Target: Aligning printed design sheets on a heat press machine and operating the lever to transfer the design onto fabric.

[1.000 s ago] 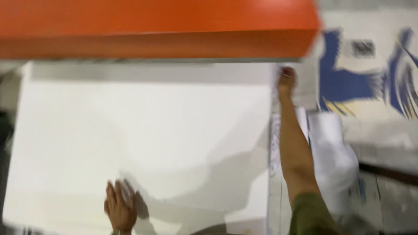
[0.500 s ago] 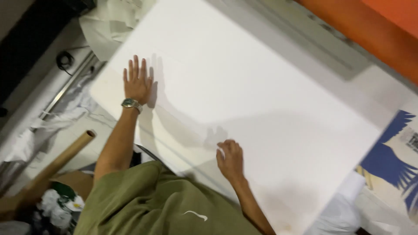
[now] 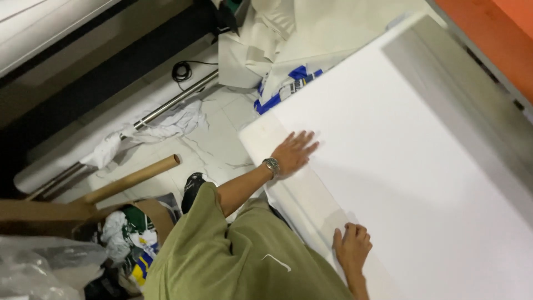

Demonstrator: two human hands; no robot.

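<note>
The big white sheet (image 3: 422, 166) already lies spread flat over the counter (image 3: 472, 78), with its near edge draping over the side; what looks left is pressing down that edge and corner. Its long axis runs from the upper left corner toward the lower right. The left hand (image 3: 294, 153) rests flat, fingers spread, near the corner; the right hand (image 3: 351, 247) presses the near edge, fingers curled, no grip clamped on anything.

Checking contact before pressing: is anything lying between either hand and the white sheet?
Nothing visible. The left hand lies flat on the white sheet near its corner; the right hand rests directly at its near edge.
</note>
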